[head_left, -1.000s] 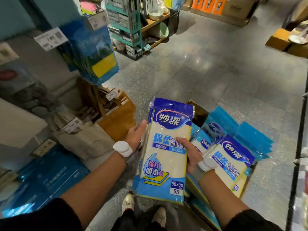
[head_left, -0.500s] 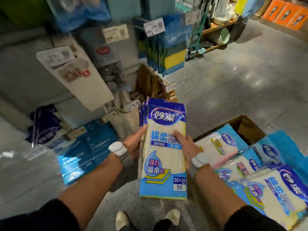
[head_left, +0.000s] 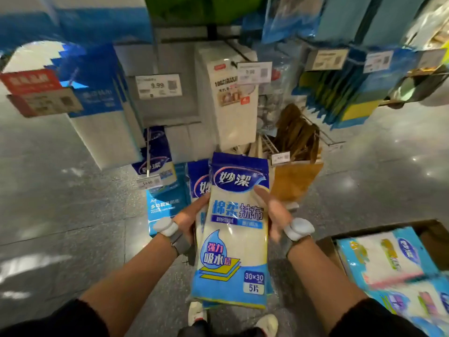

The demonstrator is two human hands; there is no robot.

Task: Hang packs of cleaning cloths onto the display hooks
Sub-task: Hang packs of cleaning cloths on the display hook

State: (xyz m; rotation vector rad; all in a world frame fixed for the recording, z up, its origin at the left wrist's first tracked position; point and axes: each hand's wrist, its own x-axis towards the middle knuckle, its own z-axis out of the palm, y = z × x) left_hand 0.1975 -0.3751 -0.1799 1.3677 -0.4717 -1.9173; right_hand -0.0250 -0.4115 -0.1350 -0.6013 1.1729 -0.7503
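The packs (head_left: 233, 229) are held as a small stack in front of the chest, long axis upright, with the blue header end pointing away toward the display. The left hand (head_left: 192, 220) grips the stack's left edge. The right hand (head_left: 274, 215) grips its right edge, thumb laid on the front. The front reads 妙潔, 棉柔抹布, 强力吸水层, 30×30, 5片. The likely hook (head_left: 147, 147) lies up and left of the header, nearer the left hand; a same-brand pack seems to hang on it, above a tag (head_left: 149, 183) reading 14.90. An upper tag (head_left: 159, 85) shows 9.99. More packs lie in a box (head_left: 432, 237) at the right
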